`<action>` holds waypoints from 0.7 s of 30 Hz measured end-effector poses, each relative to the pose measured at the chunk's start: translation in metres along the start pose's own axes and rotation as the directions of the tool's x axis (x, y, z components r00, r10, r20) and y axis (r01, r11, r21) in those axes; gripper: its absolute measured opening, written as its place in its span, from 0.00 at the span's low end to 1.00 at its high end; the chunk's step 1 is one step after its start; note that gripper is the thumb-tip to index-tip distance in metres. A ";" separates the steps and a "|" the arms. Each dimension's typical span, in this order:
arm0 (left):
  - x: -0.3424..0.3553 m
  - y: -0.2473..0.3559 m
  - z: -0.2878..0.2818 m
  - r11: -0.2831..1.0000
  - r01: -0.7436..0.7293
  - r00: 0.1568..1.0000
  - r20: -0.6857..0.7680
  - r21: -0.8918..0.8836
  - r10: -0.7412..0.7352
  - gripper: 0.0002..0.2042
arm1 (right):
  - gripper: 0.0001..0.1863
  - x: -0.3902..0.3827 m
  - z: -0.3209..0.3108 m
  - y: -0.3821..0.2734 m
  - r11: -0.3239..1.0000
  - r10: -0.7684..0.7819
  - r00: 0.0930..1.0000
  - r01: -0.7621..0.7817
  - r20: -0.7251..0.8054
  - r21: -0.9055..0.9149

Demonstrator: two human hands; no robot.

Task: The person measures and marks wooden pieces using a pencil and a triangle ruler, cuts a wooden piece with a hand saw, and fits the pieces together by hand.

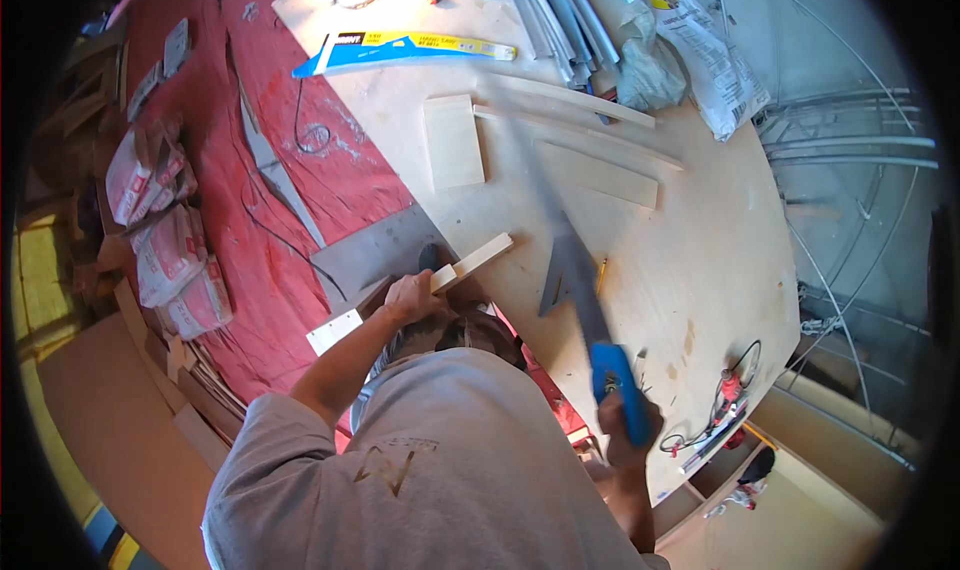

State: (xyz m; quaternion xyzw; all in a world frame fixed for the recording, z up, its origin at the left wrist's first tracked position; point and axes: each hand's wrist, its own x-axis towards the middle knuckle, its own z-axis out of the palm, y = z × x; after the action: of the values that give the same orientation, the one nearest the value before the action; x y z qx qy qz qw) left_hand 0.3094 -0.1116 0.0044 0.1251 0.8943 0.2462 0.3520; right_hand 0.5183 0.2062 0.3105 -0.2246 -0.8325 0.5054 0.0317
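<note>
My right hand (630, 432) is closed around the blue handle of a handsaw (578, 295). The saw's long blade, blurred toward its tip, slants up and left over the pale wooden worktable (710, 260), above the boards. My left hand (412, 298) is closed on a narrow wooden strip (482, 256) at the table's left edge; the strip's far end points up and right. A dark triangular piece (553, 278) lies beside the blade, partly hidden by it. A yellow pencil (601, 275) is just right of the blade.
Boards (453, 142) and thin strips lie farther up the table, below a blue-and-yellow saw sleeve (405, 52). Metal profiles (562, 20) and a white bag (700, 50) sit at the far end. Red sheeting (300, 200) covers the floor at left, near stacked bags (170, 255).
</note>
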 end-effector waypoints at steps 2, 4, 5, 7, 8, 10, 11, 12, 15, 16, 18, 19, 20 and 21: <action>0.003 -0.004 0.002 0.999 -0.022 0.999 0.027 -0.039 0.023 0.25 | 0.11 0.009 0.015 -0.024 0.996 0.077 0.974 -0.084 0.215 0.024; 0.006 -0.003 0.004 0.999 0.010 0.999 0.045 -0.050 -0.008 0.25 | 0.13 0.013 0.034 -0.020 1.000 -0.022 0.952 0.023 0.306 0.003; 0.005 -0.002 0.004 0.999 0.029 0.998 0.063 -0.045 -0.026 0.26 | 0.14 0.018 0.040 -0.021 0.995 -0.058 0.932 0.081 0.358 -0.050; 0.001 0.001 0.008 0.994 0.059 0.994 0.097 -0.088 -0.050 0.27 | 0.14 0.022 0.050 -0.015 0.996 0.004 0.905 0.033 0.425 -0.078; -0.001 0.002 0.011 0.993 0.073 0.996 0.065 -0.087 -0.068 0.28 | 0.15 0.024 0.055 -0.011 0.994 0.067 0.875 -0.017 0.479 -0.108; -0.004 0.002 0.017 0.991 0.093 0.995 0.032 -0.091 -0.091 0.29 | 0.16 0.025 0.062 -0.001 0.990 0.028 0.876 0.041 0.481 -0.133; -0.004 0.002 0.020 0.994 0.083 0.997 -0.001 -0.076 -0.083 0.30 | 0.17 0.025 0.065 0.004 0.983 -0.007 0.879 0.094 0.477 -0.157; -0.004 0.002 0.023 0.996 0.073 0.997 -0.033 -0.059 -0.075 0.31 | 0.17 0.025 0.067 0.008 0.983 -0.008 0.876 0.096 0.483 -0.158; -0.002 -0.006 0.030 0.997 0.041 0.997 -0.065 -0.065 -0.046 0.29 | 0.18 0.025 0.068 0.017 0.995 0.001 0.881 0.045 0.473 -0.086; -0.001 -0.003 0.029 0.996 0.050 0.996 -0.065 -0.073 -0.055 0.28 | 0.18 0.025 0.068 0.020 0.994 0.029 0.879 0.023 0.476 -0.104; -0.003 0.003 0.026 0.995 0.068 0.997 -0.043 -0.066 -0.071 0.27 | 0.18 0.026 0.068 0.028 0.993 0.056 0.877 0.001 0.477 -0.119; -0.004 0.005 0.024 0.994 0.088 0.996 -0.024 -0.060 -0.089 0.27 | 0.18 0.027 0.067 0.035 0.990 0.090 0.871 -0.025 0.483 -0.140; -0.003 0.004 0.025 0.995 0.087 0.996 -0.026 -0.056 -0.089 0.27 | 0.18 0.027 0.068 0.041 0.986 0.124 0.864 -0.051 0.488 -0.161; -0.003 0.004 0.025 0.995 0.090 0.995 -0.026 -0.045 -0.091 0.26 | 0.18 0.026 0.070 0.045 0.986 0.122 0.865 -0.050 0.486 -0.157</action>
State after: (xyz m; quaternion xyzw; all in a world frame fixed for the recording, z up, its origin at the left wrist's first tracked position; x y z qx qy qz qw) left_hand 0.3287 -0.1008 -0.0081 0.0732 0.8984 0.2513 0.3527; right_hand 0.4912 0.1766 0.2334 -0.1265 -0.8353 0.4874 -0.2204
